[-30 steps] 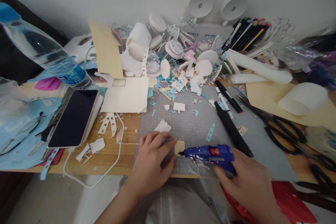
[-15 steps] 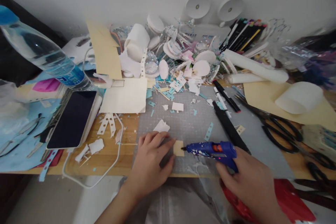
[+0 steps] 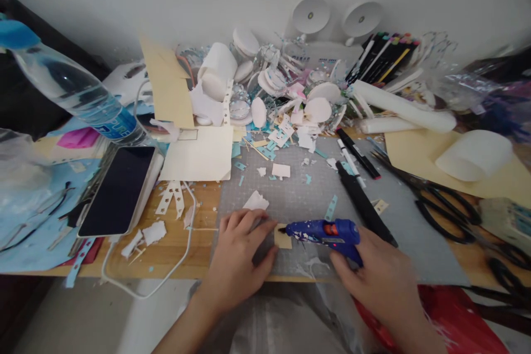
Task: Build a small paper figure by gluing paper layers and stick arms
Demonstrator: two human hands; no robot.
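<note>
My right hand point(image 3: 377, 276) is wrapped round the handle of a blue hot glue gun point(image 3: 319, 232) with a speckled front and a small red light. Its dark nozzle points left, over the upper edge of a small cream card piece point(image 3: 283, 239); whether it touches the card I cannot tell. My left hand point(image 3: 243, 246) rests on the grey cutting mat point(image 3: 298, 188), thumb and index fingertips holding the card's left side. Just above the left fingers lies a torn white paper scrap point(image 3: 256, 200). A blue punched strip point(image 3: 331, 207) lies beyond the glue gun.
On the left are a phone point(image 3: 118, 191), a white cable point(image 3: 188, 232) and a water bottle point(image 3: 83, 88). Black pens point(image 3: 357, 152) and scissors point(image 3: 440, 193) lie to the right. A heap of white paper discs and tinsel point(image 3: 274, 83) fills the back, beside a paper roll point(image 3: 404, 105).
My right hand has moved the glue gun left, bringing its nozzle from the card's right edge to over its upper part. My left hand stays at the card. The view has shifted slightly.
</note>
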